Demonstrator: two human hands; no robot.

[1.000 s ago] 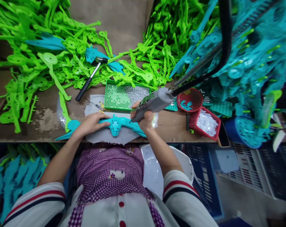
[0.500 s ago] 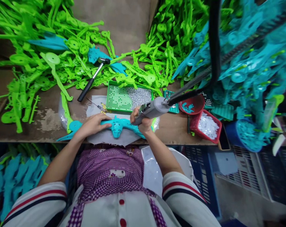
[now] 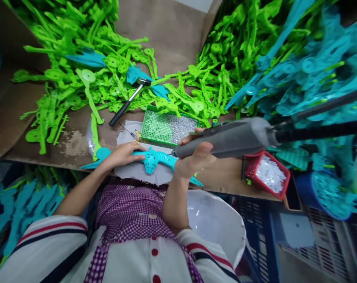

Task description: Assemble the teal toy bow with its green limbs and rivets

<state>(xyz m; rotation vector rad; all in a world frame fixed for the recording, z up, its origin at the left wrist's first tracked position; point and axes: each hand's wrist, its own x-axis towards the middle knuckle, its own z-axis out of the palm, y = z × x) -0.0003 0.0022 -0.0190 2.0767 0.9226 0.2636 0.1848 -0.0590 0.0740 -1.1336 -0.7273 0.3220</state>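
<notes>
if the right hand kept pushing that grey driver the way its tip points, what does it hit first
Most likely the turquoise toy part that the left hand pins on the table: the grey driver in the right hand aims left at it, though depth is unclear.

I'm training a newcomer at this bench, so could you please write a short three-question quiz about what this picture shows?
1. True or false: the left hand rests on the turquoise toy part.
2. What does the right hand grip? A) hammer B) grey power screwdriver C) red basket
3. Fill in: the green tray holds small silver ____.

Key
1. True.
2. B: the grey power screwdriver; the hammer lies untouched among the green parts.
3. Screws.
</notes>
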